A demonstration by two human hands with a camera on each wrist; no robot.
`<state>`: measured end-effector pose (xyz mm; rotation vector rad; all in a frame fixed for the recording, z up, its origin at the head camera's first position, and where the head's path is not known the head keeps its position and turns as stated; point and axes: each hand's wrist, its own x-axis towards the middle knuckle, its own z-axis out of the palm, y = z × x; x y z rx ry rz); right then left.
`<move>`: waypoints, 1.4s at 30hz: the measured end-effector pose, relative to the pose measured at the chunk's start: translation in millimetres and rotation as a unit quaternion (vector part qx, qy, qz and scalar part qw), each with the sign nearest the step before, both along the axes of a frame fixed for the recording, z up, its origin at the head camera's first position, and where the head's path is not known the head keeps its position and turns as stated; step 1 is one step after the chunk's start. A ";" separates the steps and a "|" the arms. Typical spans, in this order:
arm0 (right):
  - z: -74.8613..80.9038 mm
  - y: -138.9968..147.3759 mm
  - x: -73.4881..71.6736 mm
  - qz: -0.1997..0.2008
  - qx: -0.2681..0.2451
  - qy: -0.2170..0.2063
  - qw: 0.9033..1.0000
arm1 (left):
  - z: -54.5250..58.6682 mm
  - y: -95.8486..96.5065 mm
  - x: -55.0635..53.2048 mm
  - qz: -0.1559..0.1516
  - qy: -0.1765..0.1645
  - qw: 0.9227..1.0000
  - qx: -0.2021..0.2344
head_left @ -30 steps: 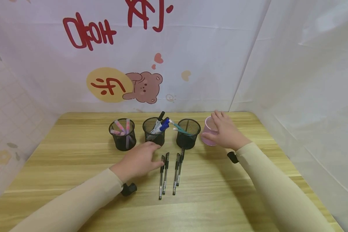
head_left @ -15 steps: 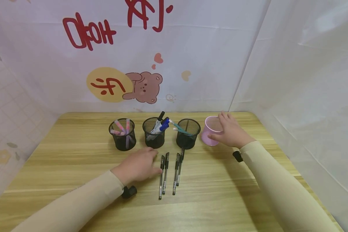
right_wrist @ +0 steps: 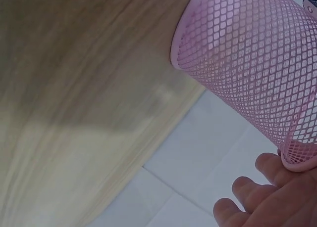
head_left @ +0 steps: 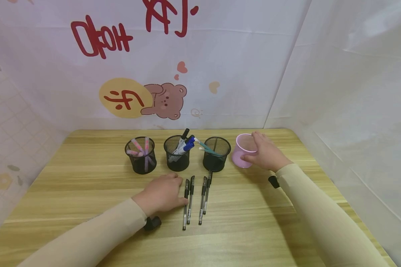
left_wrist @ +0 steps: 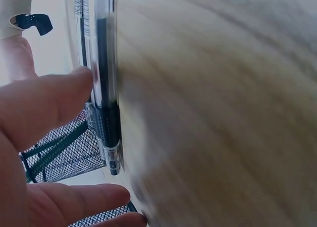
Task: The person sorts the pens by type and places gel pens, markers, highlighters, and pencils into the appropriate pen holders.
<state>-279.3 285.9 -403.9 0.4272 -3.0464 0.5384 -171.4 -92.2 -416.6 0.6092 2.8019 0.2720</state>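
My left hand hovers by a row of several black gel pens lying on the table. Its fingers are spread, with the thumb beside the leftmost gel pen; nothing is gripped. At the right, my right hand is at the side of a pink mesh pen holder, which stands upright. The thumb overlaps the holder's front in the head view. In the right wrist view the loosely bent fingers lie by the rim of the pink mesh holder, without wrapping round it.
Three black mesh holders stand in a row at the back: one with pink-and-clear sticks, one with blue and black markers, one with teal pencils. A white printed curtain hangs behind the wooden table.
My left hand has drawn back from the marker holder, towards me, beside the gel pens. My right hand has shifted right, uncovering more of the pink holder's rim. The holders and pens have stayed put.
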 end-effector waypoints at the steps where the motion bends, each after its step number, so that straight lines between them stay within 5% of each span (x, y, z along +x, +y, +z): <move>1: -0.1 -0.2 0.3 0.000 -0.001 -0.001 1.000 | -0.3 0.7 -0.1 0.001 0.000 1.000 -0.001; 11: 4.0 -5.4 5.2 -0.008 0.024 -0.009 1.000 | -4.9 7.7 0.0 0.013 -0.001 1.000 -0.005; 42: 1.7 -8.3 15.2 -0.026 -0.014 -0.012 1.000 | 4.5 12.6 2.6 0.024 -0.001 1.000 -0.007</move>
